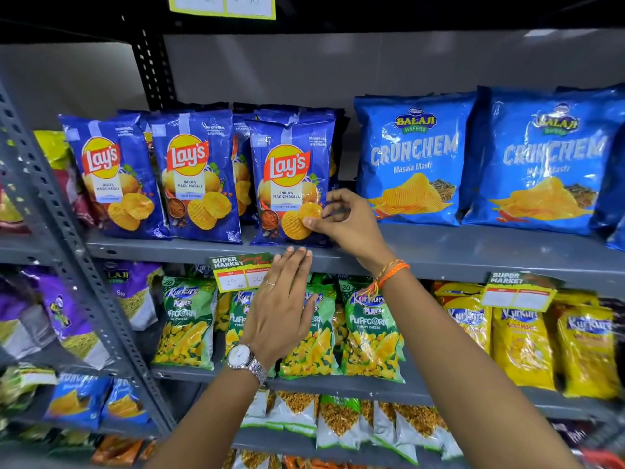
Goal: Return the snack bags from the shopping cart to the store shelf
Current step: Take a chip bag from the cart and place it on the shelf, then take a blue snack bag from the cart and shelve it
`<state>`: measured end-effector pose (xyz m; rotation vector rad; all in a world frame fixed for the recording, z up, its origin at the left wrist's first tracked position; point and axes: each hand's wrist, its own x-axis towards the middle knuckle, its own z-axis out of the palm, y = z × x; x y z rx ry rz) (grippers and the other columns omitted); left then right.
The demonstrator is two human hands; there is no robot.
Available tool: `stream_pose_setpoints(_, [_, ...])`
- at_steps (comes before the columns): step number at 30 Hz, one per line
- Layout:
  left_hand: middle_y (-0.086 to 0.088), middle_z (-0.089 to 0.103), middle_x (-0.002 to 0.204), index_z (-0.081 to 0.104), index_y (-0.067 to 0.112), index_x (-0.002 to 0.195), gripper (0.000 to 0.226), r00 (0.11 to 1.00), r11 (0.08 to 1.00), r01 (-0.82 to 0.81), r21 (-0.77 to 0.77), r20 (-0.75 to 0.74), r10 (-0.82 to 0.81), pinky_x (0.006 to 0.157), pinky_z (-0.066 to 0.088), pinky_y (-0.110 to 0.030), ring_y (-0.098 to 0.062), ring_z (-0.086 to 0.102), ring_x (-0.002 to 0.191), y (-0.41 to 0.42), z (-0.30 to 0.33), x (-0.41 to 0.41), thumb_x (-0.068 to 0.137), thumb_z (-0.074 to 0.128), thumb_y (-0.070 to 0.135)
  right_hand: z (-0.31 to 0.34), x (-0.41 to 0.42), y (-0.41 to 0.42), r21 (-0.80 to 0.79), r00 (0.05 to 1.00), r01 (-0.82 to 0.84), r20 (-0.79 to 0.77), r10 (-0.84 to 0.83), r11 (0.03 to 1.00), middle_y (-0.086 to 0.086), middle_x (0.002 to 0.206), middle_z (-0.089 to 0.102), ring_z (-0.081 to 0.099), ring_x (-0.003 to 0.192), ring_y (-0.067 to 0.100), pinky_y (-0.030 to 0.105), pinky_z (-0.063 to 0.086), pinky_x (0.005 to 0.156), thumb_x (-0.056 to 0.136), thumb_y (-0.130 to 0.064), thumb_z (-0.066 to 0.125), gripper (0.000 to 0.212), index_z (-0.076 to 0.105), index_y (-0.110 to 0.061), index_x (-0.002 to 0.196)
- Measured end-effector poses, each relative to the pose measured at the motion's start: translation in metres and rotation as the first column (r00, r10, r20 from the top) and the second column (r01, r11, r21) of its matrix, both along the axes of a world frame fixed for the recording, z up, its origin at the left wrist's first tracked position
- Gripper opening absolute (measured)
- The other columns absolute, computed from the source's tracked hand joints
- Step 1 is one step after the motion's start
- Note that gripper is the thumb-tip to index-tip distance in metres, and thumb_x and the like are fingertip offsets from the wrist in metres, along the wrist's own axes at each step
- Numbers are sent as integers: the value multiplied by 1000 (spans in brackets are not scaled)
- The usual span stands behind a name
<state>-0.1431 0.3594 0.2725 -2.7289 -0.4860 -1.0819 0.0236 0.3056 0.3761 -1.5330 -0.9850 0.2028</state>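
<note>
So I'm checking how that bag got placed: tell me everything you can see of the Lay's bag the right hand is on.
The Lay's bag is glossy dark blue film with the red and yellow logo, "India's Magic Masala" text and printed ridged chips. It stands upright, slightly puffed, at the front edge of the grey shelf, rightmost of three front-facing Lay's bags, with more stacked behind. The right hand pinches its lower right edge, thumb on the front. The left hand is open just below, not touching it.
</note>
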Motion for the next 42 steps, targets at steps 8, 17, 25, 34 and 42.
stream_pose_setpoints(8, [-13,46,152,34,5,154,60,996,998,27,-53,87,-22,123,27,-42,-27,35,147,1,-10,12,101,46,30,4,1,-9,11,996,-56,-62,57,998,5,85,66,64,71,17,44,62,80,69,-20,93,44,62,-20,101])
stream_pose_setpoints(17, [-8,41,156,29,11,157,63,983,991,135,14,124,-136,128,12,-40,-26,27,152,-33,-18,38,100,43,34,11,31,-122,213,982,36,-187,4,976,15,93,65,68,76,13,25,61,74,83,2,77,37,62,-5,116])
stream_pose_setpoints(25, [-6,45,155,38,11,153,60,860,850,502,-157,-9,-510,127,18,-44,-26,32,150,-163,-85,107,97,49,31,-66,78,-345,221,826,508,-399,-399,832,-7,72,75,69,69,5,18,56,63,90,8,64,27,63,-18,98])
stream_pose_setpoints(34, [-15,53,148,51,2,144,56,432,549,644,-532,-340,-836,122,19,-41,-34,44,142,-335,-236,136,96,57,30,-332,40,-532,-381,227,780,-569,-791,497,3,60,52,44,56,7,22,35,54,93,5,63,27,59,-9,70])
stream_pose_setpoints(42, [-15,58,142,56,3,138,52,255,491,617,-615,-433,-864,121,25,-41,-35,48,137,-358,-342,158,97,57,34,-478,16,-553,-683,-61,601,-558,-828,416,7,66,58,58,64,17,30,55,71,82,11,75,27,52,-3,80])
